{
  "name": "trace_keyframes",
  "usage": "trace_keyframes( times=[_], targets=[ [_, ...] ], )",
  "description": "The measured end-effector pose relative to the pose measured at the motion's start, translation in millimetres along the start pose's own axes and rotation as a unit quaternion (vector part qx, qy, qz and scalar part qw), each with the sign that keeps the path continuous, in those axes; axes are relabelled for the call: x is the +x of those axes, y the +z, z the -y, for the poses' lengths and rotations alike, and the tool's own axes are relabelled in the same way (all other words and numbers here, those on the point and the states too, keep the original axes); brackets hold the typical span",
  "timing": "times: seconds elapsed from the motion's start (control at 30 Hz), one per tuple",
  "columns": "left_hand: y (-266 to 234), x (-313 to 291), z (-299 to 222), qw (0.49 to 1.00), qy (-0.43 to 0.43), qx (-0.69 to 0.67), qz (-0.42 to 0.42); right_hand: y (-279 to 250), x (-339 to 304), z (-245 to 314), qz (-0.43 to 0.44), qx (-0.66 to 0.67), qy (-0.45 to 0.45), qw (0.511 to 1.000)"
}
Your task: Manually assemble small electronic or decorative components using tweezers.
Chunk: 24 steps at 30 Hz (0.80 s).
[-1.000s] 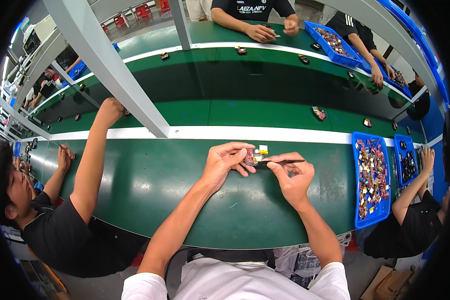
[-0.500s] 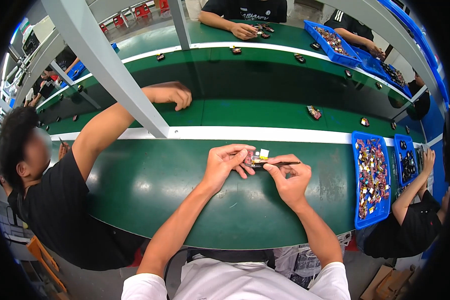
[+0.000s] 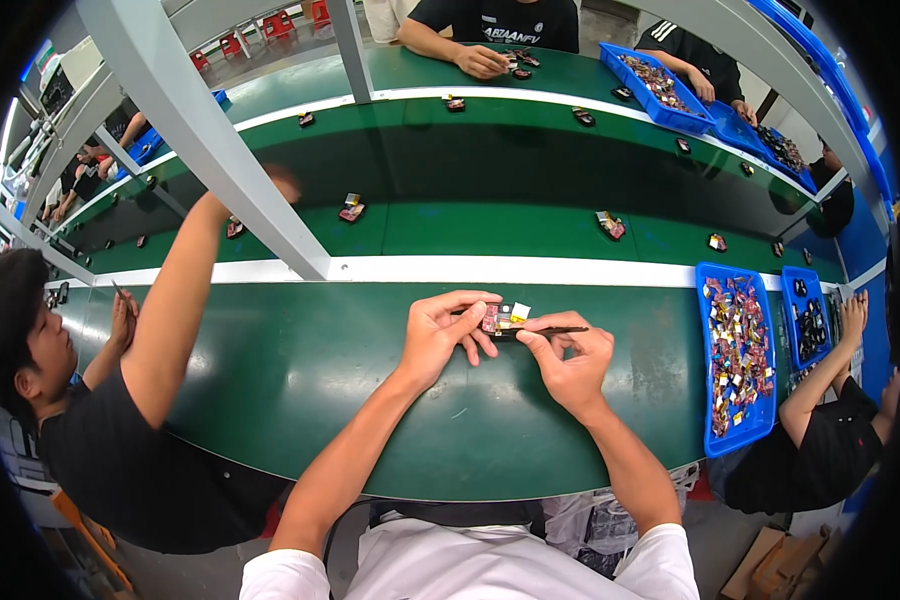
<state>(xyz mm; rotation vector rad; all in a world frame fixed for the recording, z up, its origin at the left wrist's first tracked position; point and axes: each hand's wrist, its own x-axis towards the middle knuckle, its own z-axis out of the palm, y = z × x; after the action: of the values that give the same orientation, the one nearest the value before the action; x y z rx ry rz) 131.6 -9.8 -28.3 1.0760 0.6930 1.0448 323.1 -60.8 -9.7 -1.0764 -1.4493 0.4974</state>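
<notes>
Above the green worktop (image 3: 390, 420), my left hand (image 3: 432, 335) grips a small black-cased device (image 3: 497, 318) by its left side. A reddish circuit board, a yellow bit and a white tab show in the open casing. My right hand (image 3: 574, 365) pinches a thin dark tool (image 3: 562, 329), which looks like tweezers. Its tip reaches the right part of the device near the yellow bit. Both hands are close together, and my right fingertips partly hide that side of the device.
To the right stands a blue tray (image 3: 712, 400) heaped with small boards, beside another blue tray (image 3: 812, 350) of black parts. Beyond a white rail (image 3: 510, 270), a green conveyor (image 3: 480, 235) carries several devices. A grey post (image 3: 210, 130) rises at left. Co-workers sit on both sides and opposite.
The co-worker's outstretched hand at left has drawn leftward behind the post, and a device now shows on the conveyor where it was. My hands keep nearly the same hold.
</notes>
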Motion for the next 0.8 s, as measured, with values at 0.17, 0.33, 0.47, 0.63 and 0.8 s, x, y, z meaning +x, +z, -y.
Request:
trace_keyframes(
  times=[0.17,0.33,0.47,0.63,0.8],
  targets=[
    [-1.9,-0.4,-2.8,1.0,-0.008,-0.021,0.006,0.1,1.0,2.2,0.008,-0.038,-0.044,0.998],
    [0.3,-1.3,-4.4,1.0,-0.014,-0.003,0.006,-0.4,-1.8,-0.7,0.013,-0.019,-0.003,1.0],
    [1.0,-0.5,-1.4,1.0,-0.019,-0.002,0.003,-1.5,-0.9,-1.6,0.011,0.026,0.05,0.998],
    [0.4,-0.4,-2.7,1.0,-0.021,-0.015,-0.009,-3.1,1.5,-0.6,0.004,0.036,0.044,0.998],
    [0.0,-0.1,-2.2,1.0,-0.017,-0.017,-0.011,-1.8,1.0,1.1,0.016,0.015,0.019,1.0]
  ],
)
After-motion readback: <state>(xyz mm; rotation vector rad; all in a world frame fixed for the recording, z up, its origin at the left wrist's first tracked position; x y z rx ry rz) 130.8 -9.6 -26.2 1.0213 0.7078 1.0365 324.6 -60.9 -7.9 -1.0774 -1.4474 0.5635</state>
